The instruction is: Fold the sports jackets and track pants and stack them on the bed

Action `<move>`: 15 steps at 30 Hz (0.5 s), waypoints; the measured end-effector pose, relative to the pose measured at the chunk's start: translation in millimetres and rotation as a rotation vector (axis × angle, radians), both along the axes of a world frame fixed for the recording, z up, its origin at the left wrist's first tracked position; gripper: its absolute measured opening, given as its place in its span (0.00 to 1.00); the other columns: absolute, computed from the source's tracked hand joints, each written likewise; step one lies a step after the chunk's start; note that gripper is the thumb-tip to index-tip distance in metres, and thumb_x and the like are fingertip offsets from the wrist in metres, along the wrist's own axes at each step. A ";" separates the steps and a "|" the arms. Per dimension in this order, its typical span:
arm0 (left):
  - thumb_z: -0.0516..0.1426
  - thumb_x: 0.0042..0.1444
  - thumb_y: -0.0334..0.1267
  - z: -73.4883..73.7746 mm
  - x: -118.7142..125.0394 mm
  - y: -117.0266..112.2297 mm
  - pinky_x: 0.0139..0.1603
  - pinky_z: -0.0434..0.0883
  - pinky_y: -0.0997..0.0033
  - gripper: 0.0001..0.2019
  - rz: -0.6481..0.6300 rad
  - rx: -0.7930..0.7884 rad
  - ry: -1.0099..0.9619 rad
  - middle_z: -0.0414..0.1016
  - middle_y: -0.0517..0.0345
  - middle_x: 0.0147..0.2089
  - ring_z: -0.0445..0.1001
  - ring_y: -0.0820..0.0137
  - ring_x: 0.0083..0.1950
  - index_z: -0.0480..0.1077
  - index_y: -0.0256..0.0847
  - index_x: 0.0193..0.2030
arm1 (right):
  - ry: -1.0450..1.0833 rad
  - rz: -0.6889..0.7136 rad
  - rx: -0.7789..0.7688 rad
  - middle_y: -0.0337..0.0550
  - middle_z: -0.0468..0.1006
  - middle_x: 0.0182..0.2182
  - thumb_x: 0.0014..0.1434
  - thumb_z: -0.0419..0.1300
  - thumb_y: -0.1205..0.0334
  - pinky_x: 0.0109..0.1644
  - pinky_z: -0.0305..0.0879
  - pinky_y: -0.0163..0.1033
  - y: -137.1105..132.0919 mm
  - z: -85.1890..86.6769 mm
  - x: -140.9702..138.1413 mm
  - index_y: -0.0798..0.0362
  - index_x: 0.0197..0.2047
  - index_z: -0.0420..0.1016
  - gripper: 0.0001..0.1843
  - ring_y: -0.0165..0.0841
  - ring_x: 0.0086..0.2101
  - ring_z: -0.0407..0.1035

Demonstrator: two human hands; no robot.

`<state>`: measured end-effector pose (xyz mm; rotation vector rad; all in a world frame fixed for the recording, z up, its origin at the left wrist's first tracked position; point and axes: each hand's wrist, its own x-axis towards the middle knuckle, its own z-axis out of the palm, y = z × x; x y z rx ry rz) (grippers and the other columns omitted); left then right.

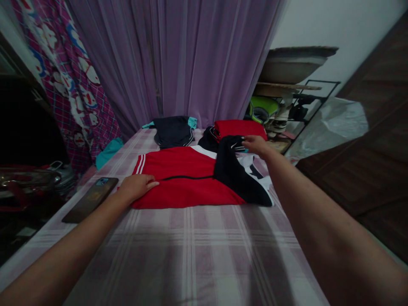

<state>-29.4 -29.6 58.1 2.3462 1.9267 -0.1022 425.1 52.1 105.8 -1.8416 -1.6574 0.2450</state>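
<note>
A dark brown phone [85, 203] lay camera side up on the pale plaid cloth [194, 259], near its left edge, with a bunched teal cloth [107, 154] beyond it. Behind hung a long, gathered purple curtain [197, 55], and left of that a magenta curtain printed with white and blue cartoon figures [72, 85]. At the right, a wide grey basin [288, 68] sat above a bright green object [267, 105], near crumpled translucent plastic sheeting [341, 121] and dark brown wooden panelling [379, 72].
</note>
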 end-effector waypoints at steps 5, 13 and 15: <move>0.47 0.53 0.65 -16.2 -43.3 -17.4 0.39 0.70 0.65 0.29 0.150 0.025 -0.167 0.81 0.52 0.40 0.78 0.57 0.40 0.76 0.46 0.46 | -0.369 -0.105 -0.388 0.49 0.83 0.34 0.60 0.54 0.43 0.39 0.66 0.40 -109.0 -54.5 30.3 0.51 0.38 0.83 0.23 0.42 0.38 0.76; 0.64 0.32 0.60 -28.6 -81.7 -48.9 0.32 0.74 0.66 0.29 0.377 -0.038 -0.788 0.80 0.60 0.32 0.78 0.62 0.32 0.74 0.45 0.41 | -0.207 -0.136 -0.417 0.45 0.83 0.35 0.56 0.57 0.41 0.33 0.65 0.39 -172.1 -99.5 29.0 0.49 0.38 0.81 0.22 0.41 0.36 0.76; 0.65 0.32 0.58 -36.9 -74.4 -52.1 0.31 0.74 0.66 0.28 0.433 0.003 -0.973 0.79 0.60 0.30 0.78 0.63 0.32 0.73 0.44 0.39 | -0.306 -0.162 -0.442 0.46 0.82 0.34 0.55 0.58 0.43 0.32 0.63 0.40 -168.6 -101.8 25.7 0.48 0.37 0.81 0.19 0.42 0.36 0.76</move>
